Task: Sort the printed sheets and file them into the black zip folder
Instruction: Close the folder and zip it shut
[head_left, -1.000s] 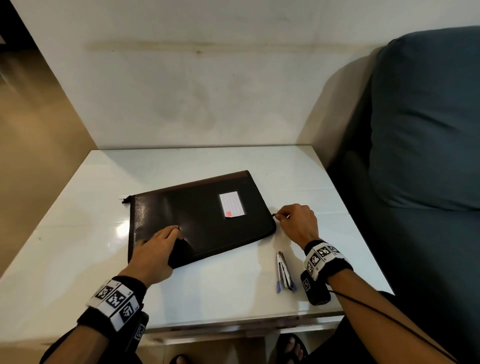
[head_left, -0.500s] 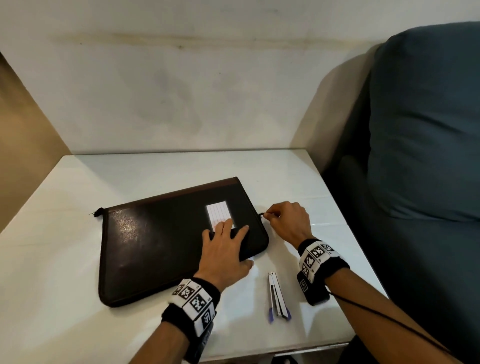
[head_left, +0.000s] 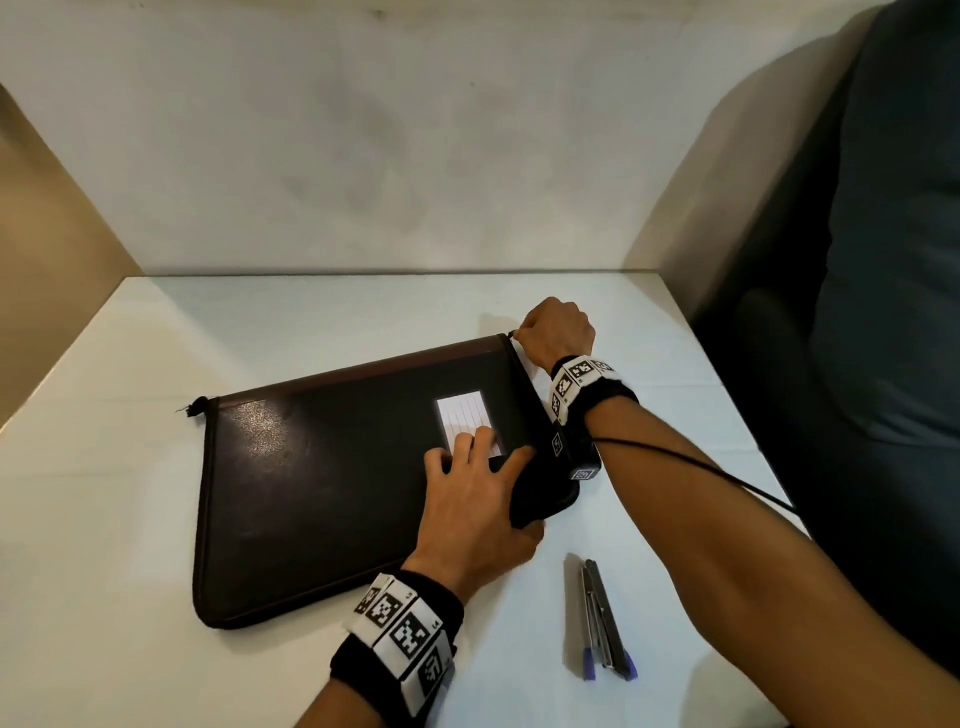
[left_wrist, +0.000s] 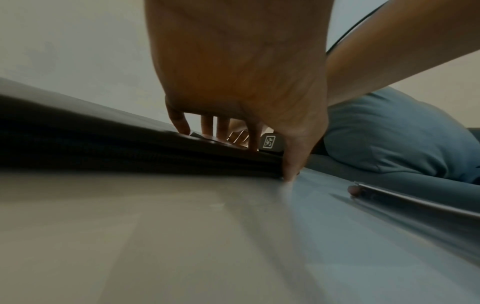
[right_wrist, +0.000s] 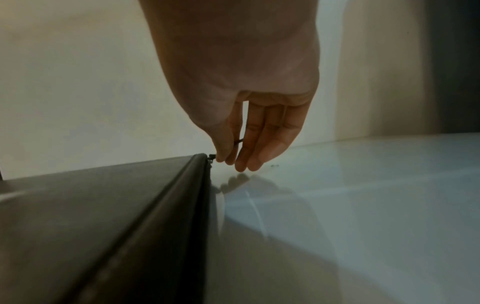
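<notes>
The black zip folder (head_left: 322, 483) lies flat on the white table (head_left: 260, 322), a white lined label (head_left: 460, 415) on its cover. My left hand (head_left: 478, 488) presses the near right corner, its fingers straight on top and the thumb (left_wrist: 293, 164) down beside the edge. My right hand (head_left: 524, 332) is at the far right corner and pinches the zip pull (right_wrist: 211, 156) between thumb and forefinger, the other fingers hanging loose. The folder's right edge (right_wrist: 182, 195) runs toward that hand. No printed sheets are in view.
A silver stapler with blue ends (head_left: 602, 623) lies on the table near the front right. A blue-grey sofa (head_left: 883, 260) stands right of the table. A pale wall (head_left: 415, 130) closes off the back edge.
My right hand has drawn the zip pull along the right edge to the far right corner. My left hand moved from the folder's near left to the near right corner and stays there.
</notes>
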